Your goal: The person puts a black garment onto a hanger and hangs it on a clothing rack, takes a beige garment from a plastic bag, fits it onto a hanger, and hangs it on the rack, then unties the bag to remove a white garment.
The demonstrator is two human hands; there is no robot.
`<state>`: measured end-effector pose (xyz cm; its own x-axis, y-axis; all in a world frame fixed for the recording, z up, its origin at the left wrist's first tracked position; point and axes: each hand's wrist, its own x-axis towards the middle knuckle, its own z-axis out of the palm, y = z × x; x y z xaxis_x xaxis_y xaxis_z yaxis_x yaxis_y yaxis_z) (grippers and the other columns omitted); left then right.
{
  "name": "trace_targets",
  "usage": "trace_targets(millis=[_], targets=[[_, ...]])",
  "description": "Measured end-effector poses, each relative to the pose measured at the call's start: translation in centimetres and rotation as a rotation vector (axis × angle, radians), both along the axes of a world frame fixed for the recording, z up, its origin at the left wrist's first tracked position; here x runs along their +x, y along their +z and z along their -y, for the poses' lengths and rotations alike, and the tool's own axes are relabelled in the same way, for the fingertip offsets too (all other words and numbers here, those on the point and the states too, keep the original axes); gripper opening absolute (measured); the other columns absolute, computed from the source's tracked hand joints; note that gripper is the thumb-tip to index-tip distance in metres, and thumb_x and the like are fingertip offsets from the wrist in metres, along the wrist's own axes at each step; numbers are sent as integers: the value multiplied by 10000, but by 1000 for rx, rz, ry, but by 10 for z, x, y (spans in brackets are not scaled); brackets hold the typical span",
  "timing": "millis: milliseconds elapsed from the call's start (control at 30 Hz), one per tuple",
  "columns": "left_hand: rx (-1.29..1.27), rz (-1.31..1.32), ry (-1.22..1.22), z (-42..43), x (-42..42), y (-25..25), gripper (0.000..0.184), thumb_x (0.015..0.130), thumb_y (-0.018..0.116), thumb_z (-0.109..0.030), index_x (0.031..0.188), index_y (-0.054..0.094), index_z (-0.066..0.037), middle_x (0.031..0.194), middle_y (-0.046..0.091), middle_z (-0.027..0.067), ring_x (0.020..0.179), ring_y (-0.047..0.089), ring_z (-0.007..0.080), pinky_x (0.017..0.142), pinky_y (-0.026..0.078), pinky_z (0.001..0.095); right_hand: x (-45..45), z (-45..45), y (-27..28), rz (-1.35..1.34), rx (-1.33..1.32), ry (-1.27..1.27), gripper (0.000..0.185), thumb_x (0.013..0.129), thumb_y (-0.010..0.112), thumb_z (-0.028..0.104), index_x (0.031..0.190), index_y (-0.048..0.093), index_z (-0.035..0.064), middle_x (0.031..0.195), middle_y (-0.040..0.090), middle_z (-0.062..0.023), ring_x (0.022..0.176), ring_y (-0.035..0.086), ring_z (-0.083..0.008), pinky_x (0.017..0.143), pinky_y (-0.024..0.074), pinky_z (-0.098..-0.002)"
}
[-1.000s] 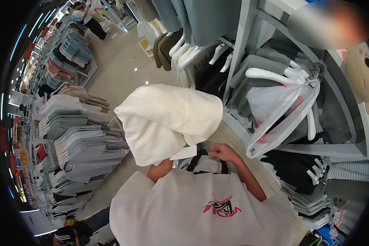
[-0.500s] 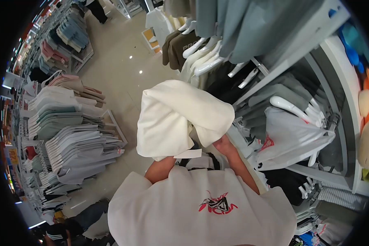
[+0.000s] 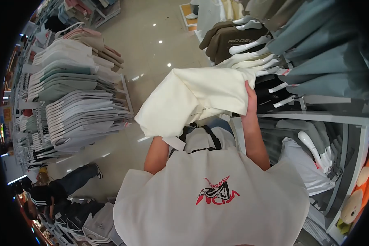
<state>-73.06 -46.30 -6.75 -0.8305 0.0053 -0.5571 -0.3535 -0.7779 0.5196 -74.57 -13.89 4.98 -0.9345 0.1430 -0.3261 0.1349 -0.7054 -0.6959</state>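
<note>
A thick cream-coloured garment, bunched and folded over, is held up in front of my chest. My right hand grips its right edge, with the fingers on top of the cloth. Below the left end of the garment, my left forearm shows, while the left hand is hidden under the cloth. Beside that wrist a white tag sticks out. Small dark print shows on the underside, too small to read. The garment's exact kind cannot be told.
Brown shirts, cream shirts and blue-grey garments hang close on the right. A grey rack shelf stands beside my right arm. Rows of hung shirts line the left, across a shiny floor. Another person is at lower left.
My right hand has moved up and to the right, drawing the garment's right side out wider. My view has turned, so the racks have shifted.
</note>
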Motion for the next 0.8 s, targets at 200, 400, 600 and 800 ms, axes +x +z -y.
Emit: trace_targets(millis=[200, 400, 600, 800], targets=[[10, 2, 125, 26, -33, -10, 406, 890, 670, -167, 1243, 536, -18, 1209, 603, 116, 1112, 594, 248, 934, 526, 387, -80, 9, 6, 12, -239, 118, 455, 977, 514, 308, 1271, 501, -39, 1186, 622, -192, 1049, 641, -292, 937, 504, -392], [48, -63, 156, 15, -126, -16, 413, 889, 671, -171, 1248, 533, -21, 1217, 599, 117, 1124, 590, 252, 941, 525, 394, -179, 16, 7, 98, -183, 169, 468, 993, 472, 308, 1304, 488, -42, 1246, 594, -202, 1120, 612, -293, 988, 481, -403], [98, -208, 94, -20, -270, -7, 420, 888, 672, -175, 1254, 531, -24, 1226, 596, 117, 1136, 586, 257, 947, 524, 401, -272, -2, -27, 186, -219, 188, 410, 988, 482, 276, 1261, 528, -28, 1192, 632, -166, 1070, 635, -273, 955, 501, -390], [199, -438, -73, -51, -383, -12, 412, 895, 661, -174, 1261, 534, -32, 1256, 582, 92, 1169, 561, 227, 956, 510, 387, -296, -17, -75, 210, -181, 156, 408, 968, 514, 201, 1290, 491, -49, 1235, 598, -190, 1088, 622, -290, 956, 495, -400]])
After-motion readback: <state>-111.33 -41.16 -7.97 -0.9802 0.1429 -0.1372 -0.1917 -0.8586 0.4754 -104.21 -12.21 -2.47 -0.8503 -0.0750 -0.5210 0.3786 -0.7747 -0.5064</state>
